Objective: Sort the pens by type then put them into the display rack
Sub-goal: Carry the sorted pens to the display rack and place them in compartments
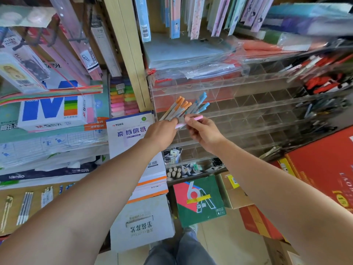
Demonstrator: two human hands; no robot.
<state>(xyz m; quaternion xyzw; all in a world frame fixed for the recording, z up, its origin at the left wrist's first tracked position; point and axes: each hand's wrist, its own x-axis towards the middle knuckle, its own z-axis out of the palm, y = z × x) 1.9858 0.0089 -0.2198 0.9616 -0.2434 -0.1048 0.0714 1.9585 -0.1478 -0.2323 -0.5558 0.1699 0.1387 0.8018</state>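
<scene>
- Left hand: fingers clenched round the lower ends of a fanned bundle of pens, held up in front of the left end of the display rack.
- Bundle content: orange-capped pens on the left of the fan and blue-capped pens on the right, with the caps pointing up and away from the person.
- Right hand: thumb and fingertips pinch a pink pen. This pen lies nearly level, and its near end meets the base of the bundle at the left hand.
- Display rack: clear acrylic, with stepped rows of small compartments. The cells behind the hands look see-through. Dark pens and red pens fill cells at the far right.
- Obstruction above: plastic folders lie stacked on the rack top.
- Obstruction in front: both hands and the bundle cover the left-most cells.
- Left boundary: a wooden shelf post stands just beside the rack.
- Beyond the post: stacked coloured highlighters, a paper ream with a blue letter M, and a writing-paper pad.
- Below the rack: small bins of erasers, a green box, a cardboard box and a red box.
</scene>
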